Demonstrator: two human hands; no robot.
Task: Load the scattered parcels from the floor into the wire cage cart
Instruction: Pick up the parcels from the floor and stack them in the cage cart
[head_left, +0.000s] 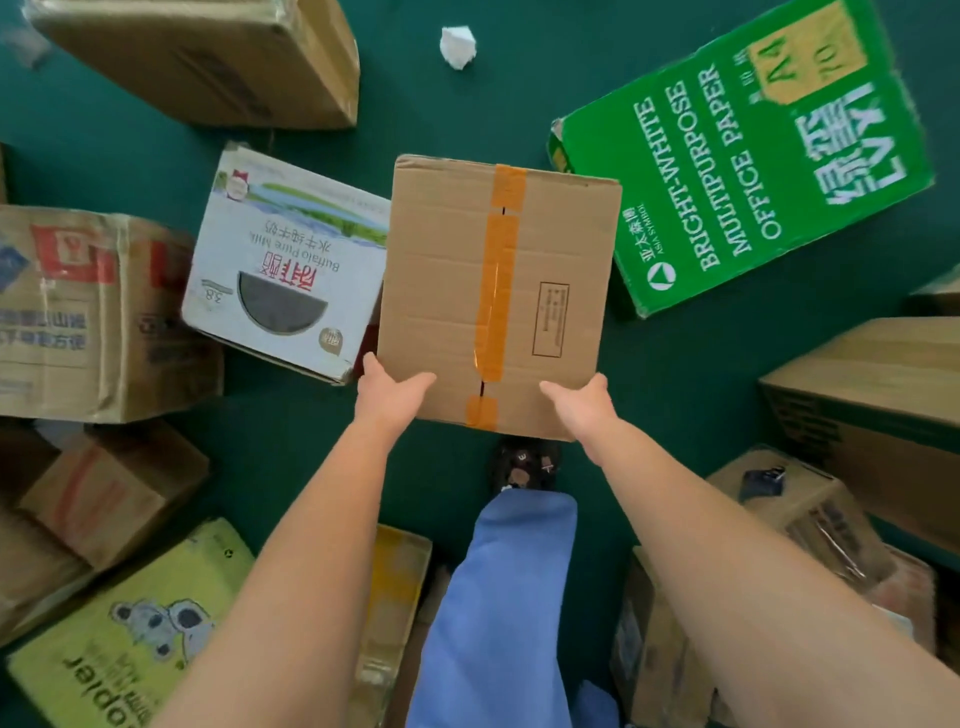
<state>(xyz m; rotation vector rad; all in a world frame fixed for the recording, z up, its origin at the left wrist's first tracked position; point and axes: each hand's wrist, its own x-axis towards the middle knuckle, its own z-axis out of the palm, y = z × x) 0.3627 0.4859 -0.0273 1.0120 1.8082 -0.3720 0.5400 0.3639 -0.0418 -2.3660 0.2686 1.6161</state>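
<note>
Just right of the milk box (283, 265), both hands, left (390, 396) & right (581, 407), grasp the brown box (498, 291) by its near corners. Thumb-only grip on top could slip w/ any tilt; cart not in view.

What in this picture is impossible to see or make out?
Head view only:
- Wire cage cart: nowhere in frame.
- Fingers of the left hand and right hand: hidden under the taped brown box.
- Small print on that box: too small.
- Left-edge carton: blurred, cut off.
- Koala box: cut by the bottom edge.
</note>
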